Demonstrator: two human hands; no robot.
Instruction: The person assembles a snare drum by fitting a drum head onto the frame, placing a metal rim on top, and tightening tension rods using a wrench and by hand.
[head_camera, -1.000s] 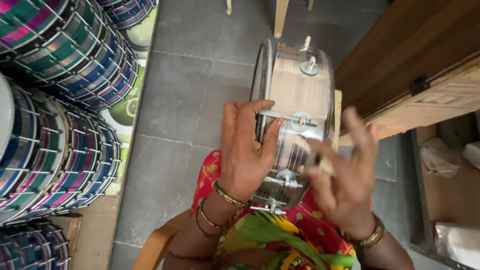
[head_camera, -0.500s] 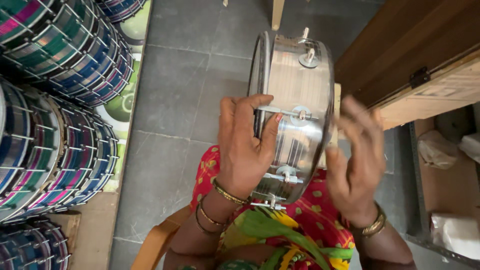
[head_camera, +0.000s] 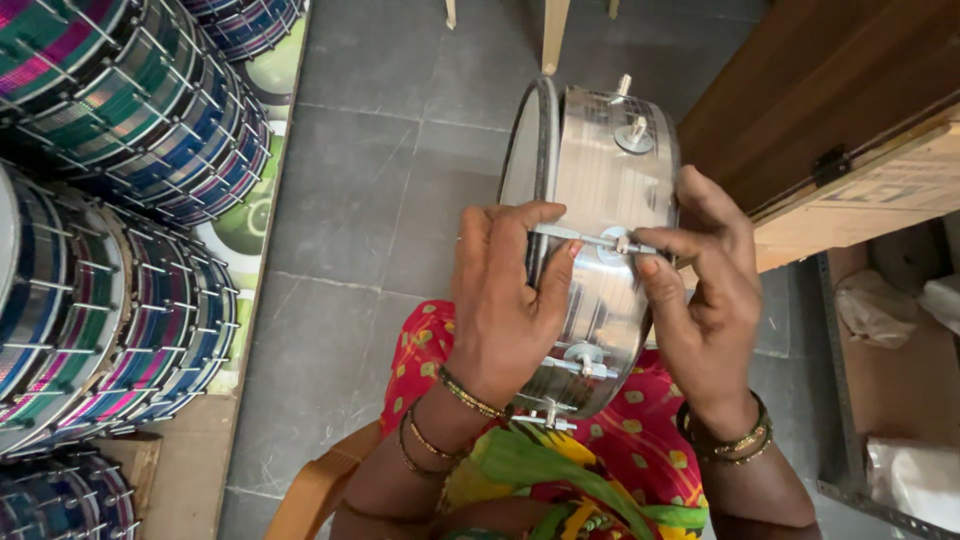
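A pale wooden crate (head_camera: 880, 195) with dark stencilled lettering sits at the far right, beside a dark wood panel. Crumpled clear plastic bags (head_camera: 915, 480) lie on the brown shelf at the right edge. The shiny steel drum (head_camera: 600, 230) stands on its edge on the lap, over red and yellow floral cloth. The left hand (head_camera: 500, 305) curls around its rim, thumb on a thin metal rod (head_camera: 590, 240). The right hand (head_camera: 705, 300) pinches the rod's end at a round lug. Stacked drums (head_camera: 110, 200) with striped, glossy, multicoloured shells fill the left side, on grey stone tiles (head_camera: 370, 190).
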